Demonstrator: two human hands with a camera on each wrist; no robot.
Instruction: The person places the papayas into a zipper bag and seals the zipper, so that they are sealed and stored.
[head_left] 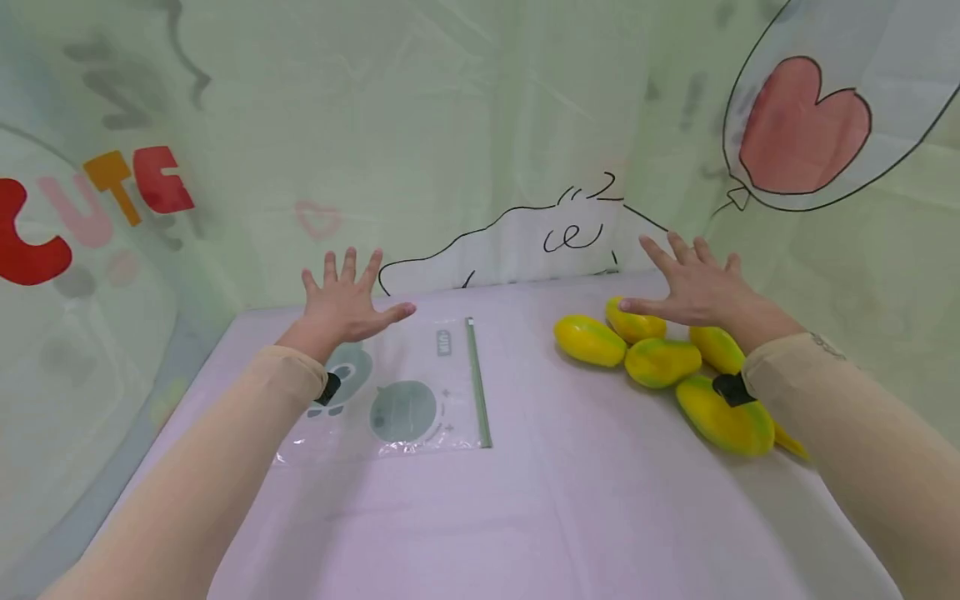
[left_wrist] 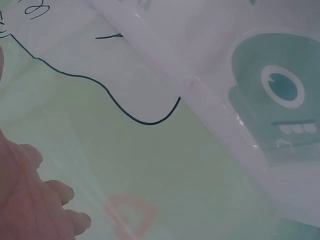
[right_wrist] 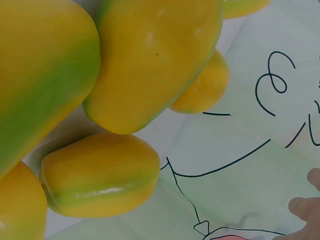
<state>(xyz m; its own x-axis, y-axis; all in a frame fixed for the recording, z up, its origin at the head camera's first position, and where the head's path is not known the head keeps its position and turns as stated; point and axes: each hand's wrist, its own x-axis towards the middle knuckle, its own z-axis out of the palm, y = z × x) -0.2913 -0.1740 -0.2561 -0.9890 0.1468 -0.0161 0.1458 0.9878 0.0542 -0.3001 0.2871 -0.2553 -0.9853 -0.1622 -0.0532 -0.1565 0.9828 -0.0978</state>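
Note:
My left hand [head_left: 343, 302] is held out with fingers spread above a clear zip bag [head_left: 457, 400] printed with green cartoon shapes, its green zip strip on the right side. Nothing is in that hand. Over on the right, my right hand [head_left: 697, 287] is likewise spread and holds nothing, hovering over a cluster of yellow-green mangoes [head_left: 663, 362]. In the right wrist view several mangoes [right_wrist: 102, 175] fill the left side, with fingertips [right_wrist: 304, 207] at the right edge. The left wrist view shows fingers [left_wrist: 60, 192] and the bag's printed green figure [left_wrist: 270, 130].
A pale cloth covers the table [head_left: 525, 508]. Behind it hangs a light green curtain [head_left: 420, 125] with line drawings, colored letters and a heart balloon [head_left: 806, 129]. The curtain also closes in the left and right sides.

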